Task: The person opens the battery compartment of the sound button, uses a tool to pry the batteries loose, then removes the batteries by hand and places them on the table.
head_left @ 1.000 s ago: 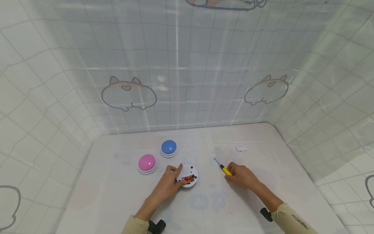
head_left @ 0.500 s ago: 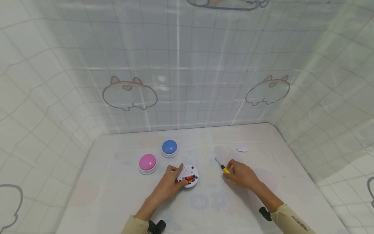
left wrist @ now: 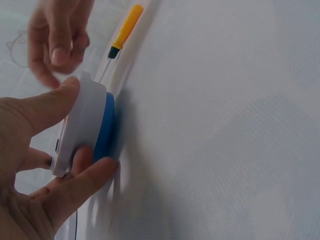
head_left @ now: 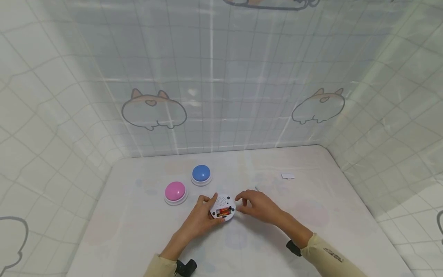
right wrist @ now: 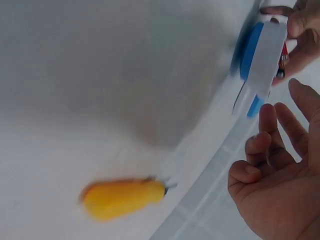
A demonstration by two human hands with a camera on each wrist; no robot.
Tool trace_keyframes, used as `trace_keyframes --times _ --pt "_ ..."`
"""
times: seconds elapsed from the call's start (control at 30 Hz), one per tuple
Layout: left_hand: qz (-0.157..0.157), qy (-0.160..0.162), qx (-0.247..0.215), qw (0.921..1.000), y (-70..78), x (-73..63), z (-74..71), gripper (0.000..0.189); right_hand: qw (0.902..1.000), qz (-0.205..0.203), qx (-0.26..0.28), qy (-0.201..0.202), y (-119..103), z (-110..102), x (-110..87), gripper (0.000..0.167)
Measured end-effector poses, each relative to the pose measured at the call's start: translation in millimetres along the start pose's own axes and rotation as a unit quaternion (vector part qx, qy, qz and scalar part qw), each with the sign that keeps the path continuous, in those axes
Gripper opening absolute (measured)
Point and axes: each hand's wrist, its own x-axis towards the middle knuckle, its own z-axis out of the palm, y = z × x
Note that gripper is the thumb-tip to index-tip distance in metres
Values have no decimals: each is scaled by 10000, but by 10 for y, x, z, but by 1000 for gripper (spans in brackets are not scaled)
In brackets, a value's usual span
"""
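Note:
My left hand (head_left: 199,216) grips a round buzzer button (head_left: 221,201) by its rim, turned upside down. Its white underside faces up, with a speaker grille and red batteries (head_left: 223,211) in the uncovered compartment. In the left wrist view the blue dome (left wrist: 104,127) points down toward the table. My right hand (head_left: 259,207) hovers just right of the button, fingers loosely bent and holding nothing. On the table lies a yellow-handled screwdriver (left wrist: 128,27); the head view shows only its metal tip, the rest hidden by the right hand. The right wrist view shows its yellow handle (right wrist: 122,199) blurred.
A blue buzzer button (head_left: 201,173) and a pink buzzer button (head_left: 175,191) stand dome up, left of and behind the held one. Toward the back right lies a small white battery cover (head_left: 287,176). Patterned sheeting (head_left: 228,96) closes in the table's back and sides.
My right hand has let go of the screwdriver, leaving it on the table, and moved left to beside the held button. The left thumb has slid off the batteries toward the rim.

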Motion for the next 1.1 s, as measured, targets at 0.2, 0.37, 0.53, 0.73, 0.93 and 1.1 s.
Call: trace_keyframes --times 0.2,0.37,0.53,0.73,0.93,1.1 --pt "47 -23 83 10000 -5 1 0 93 9996 27 -210 -163 -91 139 95 32" --pt "80 21 105 9999 2 -5 1 93 9993 2 -359 -126 -124 188 120 21" --pt "123 76 80 9999 -5 -3 2 93 9986 -101 -509 -46 -156 186 136 12" --pt "147 80 100 9998 -17 -13 8 93 9994 -262 -154 145 -55 129 100 10" --pt "-13 2 72 10000 5 -17 2 92 9970 -123 532 557 223 -171 -33 10" --pt "-6 12 105 9999 8 -17 -8 92 9943 269 753 705 618 -488 -185 8"
